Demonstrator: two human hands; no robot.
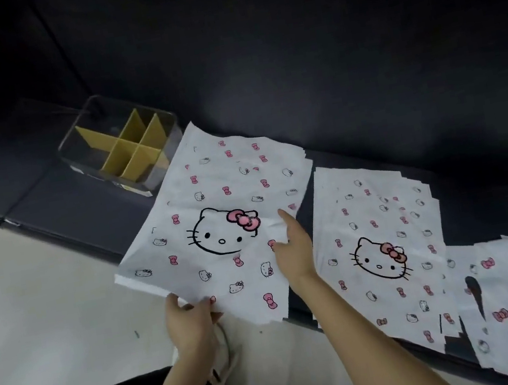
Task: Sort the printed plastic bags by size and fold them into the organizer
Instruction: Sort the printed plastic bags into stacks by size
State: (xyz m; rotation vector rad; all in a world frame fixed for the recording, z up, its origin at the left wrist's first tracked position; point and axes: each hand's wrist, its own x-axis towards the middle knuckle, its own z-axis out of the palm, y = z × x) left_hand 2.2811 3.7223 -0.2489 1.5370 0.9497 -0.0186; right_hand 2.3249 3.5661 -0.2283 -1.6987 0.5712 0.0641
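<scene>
Looking like plain workroom or packing station. Long black table (80,204) standing against dark bare wall (319,30) rising behind it; pale floor (44,294) spreading out in front of it. On table, clear divided organizer (119,147) sitting toward left, printed bags (375,222) lying in separate stacks further right.

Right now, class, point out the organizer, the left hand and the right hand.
organizer (124,144): head view, yellow centre divider.
left hand (189,320): head view, back of the hand, gripping a bag (193,279).
right hand (293,250): head view, back of the hand.
</scene>
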